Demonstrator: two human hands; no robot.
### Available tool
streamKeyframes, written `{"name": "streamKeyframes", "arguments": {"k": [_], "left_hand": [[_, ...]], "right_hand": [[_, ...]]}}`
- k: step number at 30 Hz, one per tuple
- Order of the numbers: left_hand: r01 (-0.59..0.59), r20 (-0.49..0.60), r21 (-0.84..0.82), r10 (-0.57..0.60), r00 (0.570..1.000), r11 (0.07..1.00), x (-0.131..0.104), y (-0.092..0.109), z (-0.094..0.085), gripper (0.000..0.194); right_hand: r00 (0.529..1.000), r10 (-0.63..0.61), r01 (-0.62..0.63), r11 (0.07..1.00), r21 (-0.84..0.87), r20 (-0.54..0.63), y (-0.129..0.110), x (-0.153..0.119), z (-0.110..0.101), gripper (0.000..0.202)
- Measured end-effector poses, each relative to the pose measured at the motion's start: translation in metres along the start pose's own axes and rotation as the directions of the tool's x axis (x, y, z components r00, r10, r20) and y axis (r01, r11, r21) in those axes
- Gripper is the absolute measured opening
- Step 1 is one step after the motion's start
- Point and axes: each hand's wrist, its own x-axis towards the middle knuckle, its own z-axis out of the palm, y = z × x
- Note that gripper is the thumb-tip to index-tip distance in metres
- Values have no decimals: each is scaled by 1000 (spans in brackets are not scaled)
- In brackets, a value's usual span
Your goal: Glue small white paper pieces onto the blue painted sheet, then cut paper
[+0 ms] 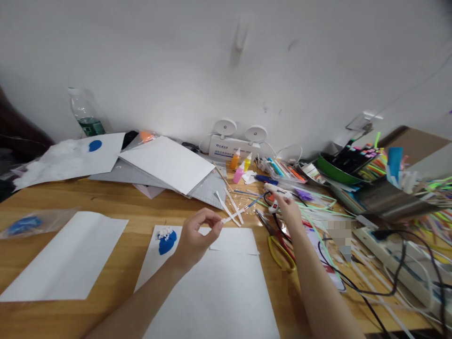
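My left hand (pixel 197 238) pinches the end of a thin white strip (pixel 233 215) between thumb and fingertips, above the top of a large white paper sheet (pixel 212 296). On that sheet's upper left corner sits a blue patch (pixel 167 242) topped with small white bits. Further right, my right hand (pixel 290 213) is closed on a white glue gun (pixel 280 190), its fingers partly hiding the handle. A smaller white paper piece (pixel 235 241) lies across the sheet's upper part. Loose white strips (pixel 231 205) rest just beyond my left hand.
Yellow-and-red-handled pliers (pixel 280 252) lie beside the sheet. Power strip (pixel 388 263) and black cables crowd the right. Small paint bottles (pixel 238 173), a marker tray (pixel 286 169) and a green bowl (pixel 332 169) stand behind. White boards (pixel 169 162) lean at the back; folded paper (pixel 67 259) lies left.
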Motion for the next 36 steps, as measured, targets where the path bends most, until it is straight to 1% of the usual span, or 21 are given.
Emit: {"name": "streamKeyframes", "arguments": {"k": [2,5,8,13,20,26,36], "left_hand": [[-10,8,0,10,1000,1000,-1,-1,1,7],[-19,19,5,19,1000,1000,-2,-4,2,6],[-25,17,18,24,1000,1000,-2,-5,3,5],[-33,10,39,33,999,999,0,-6,4,5],[-31,21,42,30,999,999,-1,-5,4,6],[-36,16,40,35,999,999,-1,-5,3,5],[-100,17,79,99,995,992,0,-1,3,4]], "right_hand": [[1000,-3,3,1000,2,3,2,2,5,47],[999,4,-5,1000,-8,-35,7,3,10,40],[997,9,-10,1000,-14,-72,11,1,10,37],[996,-18,17,1000,-15,-84,15,0,9,25],[992,-60,61,998,9,-107,12,12,16,26],[974,-109,115,993,19,-196,7,12,21,26],[949,-255,249,967,-55,-187,-2,14,32,23]]}}
